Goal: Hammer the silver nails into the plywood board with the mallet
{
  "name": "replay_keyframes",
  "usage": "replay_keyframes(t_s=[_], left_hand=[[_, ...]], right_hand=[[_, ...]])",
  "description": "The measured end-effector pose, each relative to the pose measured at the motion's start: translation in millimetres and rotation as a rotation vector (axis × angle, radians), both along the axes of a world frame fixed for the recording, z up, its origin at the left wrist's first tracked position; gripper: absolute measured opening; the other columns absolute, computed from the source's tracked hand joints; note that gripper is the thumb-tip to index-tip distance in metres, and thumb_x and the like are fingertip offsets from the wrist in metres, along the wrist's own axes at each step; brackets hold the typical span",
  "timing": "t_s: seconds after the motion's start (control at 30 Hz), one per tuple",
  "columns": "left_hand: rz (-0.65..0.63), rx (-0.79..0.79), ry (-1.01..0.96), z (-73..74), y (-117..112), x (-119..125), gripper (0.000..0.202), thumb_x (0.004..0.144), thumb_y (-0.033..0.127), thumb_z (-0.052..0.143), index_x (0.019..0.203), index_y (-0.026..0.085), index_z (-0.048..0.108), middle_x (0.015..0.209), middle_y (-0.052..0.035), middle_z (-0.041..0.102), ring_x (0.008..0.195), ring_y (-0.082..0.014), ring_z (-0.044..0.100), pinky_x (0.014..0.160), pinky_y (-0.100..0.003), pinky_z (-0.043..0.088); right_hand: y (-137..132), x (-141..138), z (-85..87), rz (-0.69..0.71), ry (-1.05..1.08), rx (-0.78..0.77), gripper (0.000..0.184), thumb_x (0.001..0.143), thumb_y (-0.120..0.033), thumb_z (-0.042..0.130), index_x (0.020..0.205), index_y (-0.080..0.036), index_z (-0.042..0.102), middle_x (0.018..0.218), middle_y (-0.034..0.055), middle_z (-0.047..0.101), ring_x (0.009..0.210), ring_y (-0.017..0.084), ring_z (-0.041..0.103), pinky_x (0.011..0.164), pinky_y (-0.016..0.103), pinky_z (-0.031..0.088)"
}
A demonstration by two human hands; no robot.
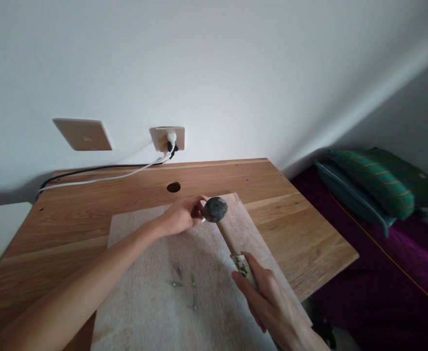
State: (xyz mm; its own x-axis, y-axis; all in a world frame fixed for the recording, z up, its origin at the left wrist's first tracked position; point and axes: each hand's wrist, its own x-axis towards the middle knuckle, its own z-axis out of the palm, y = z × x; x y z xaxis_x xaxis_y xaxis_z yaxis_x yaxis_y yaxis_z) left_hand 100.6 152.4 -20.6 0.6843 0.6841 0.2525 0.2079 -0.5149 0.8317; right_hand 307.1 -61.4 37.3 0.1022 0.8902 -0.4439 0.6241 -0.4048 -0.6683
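My right hand (pixel 267 295) is wrapped round the pale, worn grip of a rubber mallet (pixel 229 239). Its round black head sits at the upper end, right beside my left hand (pixel 184 214). The fingers of my left hand are pinched together over a whitish plywood board (pixel 140 312); the mallet head partly covers what they hold. A small white bit shows at the fingertips, too small to name. Several small metal nails (pixel 194 301) lie loose on the board, nearer to me than my left hand.
The board rests on a wooden desktop (pixel 309 239) with a round cable hole (pixel 173 186). Black and white cables (pixel 118 176) run along its back edge to a wall socket (pixel 179 134). Cushions (pixel 375 180) lie on a purple-covered bed at the right.
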Motion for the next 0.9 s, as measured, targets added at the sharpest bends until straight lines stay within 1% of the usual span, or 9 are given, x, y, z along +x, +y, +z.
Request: replay_keyframes(t_s=[0.07, 0.17, 0.37, 0.43, 0.57, 0.67, 0.77, 0.83, 0.9], left_hand=[[0.006, -0.005, -0.002, -0.1, 0.5, 0.2, 0.051, 0.071, -0.001, 0.066, 0.117, 0.022, 0.067, 0.08, 0.0048, 0.07, 0.068, -0.0115, 0.062, 0.065, -0.022, 0.047], [0.006, -0.033, -0.009, -0.7, 1.0, 1.2, 0.051, 0.072, -0.001, 0.067, 0.118, 0.021, 0.067, 0.08, 0.0046, 0.071, 0.067, -0.0117, 0.063, 0.065, -0.023, 0.047], [0.025, -0.034, 0.008, -1.1, 0.5, 2.2, 0.051, 0.072, 0.0, 0.066, 0.119, 0.02, 0.067, 0.08, 0.0039, 0.073, 0.067, -0.012, 0.064, 0.066, -0.023, 0.049], [0.021, -0.036, 0.009, -0.1, 0.4, 1.9, 0.05, 0.072, 0.001, 0.066, 0.118, 0.02, 0.067, 0.08, 0.0036, 0.073, 0.067, -0.0119, 0.065, 0.066, -0.023, 0.049], [0.014, -0.016, 0.019, 1.7, 0.9, 0.7, 0.048, 0.073, 0.002, 0.065, 0.118, 0.02, 0.066, 0.081, 0.003, 0.073, 0.068, -0.012, 0.065, 0.067, -0.024, 0.05], [0.01, -0.025, 0.017, 1.7, 0.5, 0.6, 0.049, 0.074, 0.003, 0.065, 0.119, 0.02, 0.066, 0.081, 0.0034, 0.072, 0.067, -0.0119, 0.064, 0.066, -0.024, 0.049], [0.005, -0.02, 0.013, -0.7, 0.1, 1.4, 0.05, 0.073, 0.002, 0.064, 0.119, 0.021, 0.065, 0.081, 0.0038, 0.071, 0.069, -0.0123, 0.064, 0.068, -0.025, 0.049], [-0.016, -0.058, -0.02, -2.1, 1.5, 1.1, 0.048, 0.074, 0.004, 0.064, 0.118, 0.022, 0.062, 0.08, 0.0042, 0.069, 0.071, -0.0127, 0.064, 0.069, -0.025, 0.048], [-0.045, -0.109, -0.034, 0.9, 4.4, -1.5, 0.045, 0.074, 0.009, 0.068, 0.116, 0.022, 0.059, 0.084, 0.0034, 0.068, 0.074, -0.0137, 0.064, 0.07, -0.026, 0.048]], right_hand=[[1.1, -0.2, 1.4, 0.027, 0.012, -0.033, 0.069, 0.101, -0.067, 0.044, 0.147, -0.016, 0.049, 0.05, -0.01, 0.05, 0.04, 0.014, 0.05, 0.048, 0.025, 0.046], [2.3, 0.2, 2.5, 0.056, -0.014, -0.03, 0.066, 0.104, -0.064, 0.038, 0.146, -0.014, 0.048, 0.047, -0.0115, 0.046, 0.04, 0.013, 0.049, 0.048, 0.024, 0.045], [2.0, 2.4, 1.4, 0.056, 0.004, -0.031, 0.063, 0.104, -0.063, 0.04, 0.142, -0.015, 0.051, 0.047, -0.0111, 0.047, 0.038, 0.013, 0.049, 0.045, 0.023, 0.045], [2.2, 2.2, 1.7, 0.047, 0.008, -0.022, 0.063, 0.104, -0.063, 0.04, 0.142, -0.015, 0.051, 0.047, -0.0111, 0.047, 0.039, 0.013, 0.05, 0.045, 0.022, 0.046], [3.0, 0.1, 3.6, 0.025, 0.014, -0.029, 0.065, 0.103, -0.064, 0.041, 0.145, -0.014, 0.05, 0.047, -0.011, 0.046, 0.038, 0.013, 0.048, 0.041, 0.021, 0.042], [2.8, -0.2, 3.2, 0.014, 0.004, -0.012, 0.064, 0.103, -0.063, 0.043, 0.145, -0.016, 0.051, 0.048, -0.0108, 0.047, 0.037, 0.012, 0.048, 0.045, 0.023, 0.045], [1.1, 1.1, 1.0, -0.01, -0.002, 0.01, 0.066, 0.1, -0.064, 0.048, 0.146, -0.016, 0.053, 0.049, -0.0099, 0.049, 0.04, 0.014, 0.05, 0.049, 0.025, 0.049], [-1.1, 1.6, 0.6, -0.014, -0.004, -0.005, 0.067, 0.1, -0.064, 0.047, 0.145, -0.014, 0.052, 0.047, -0.0101, 0.048, 0.041, 0.014, 0.051, 0.05, 0.025, 0.049], [-4.3, 1.8, 2.0, -0.021, 0.016, -0.021, 0.066, 0.102, -0.063, 0.045, 0.143, -0.013, 0.051, 0.045, -0.0111, 0.046, 0.04, 0.013, 0.047, 0.046, 0.022, 0.044]])
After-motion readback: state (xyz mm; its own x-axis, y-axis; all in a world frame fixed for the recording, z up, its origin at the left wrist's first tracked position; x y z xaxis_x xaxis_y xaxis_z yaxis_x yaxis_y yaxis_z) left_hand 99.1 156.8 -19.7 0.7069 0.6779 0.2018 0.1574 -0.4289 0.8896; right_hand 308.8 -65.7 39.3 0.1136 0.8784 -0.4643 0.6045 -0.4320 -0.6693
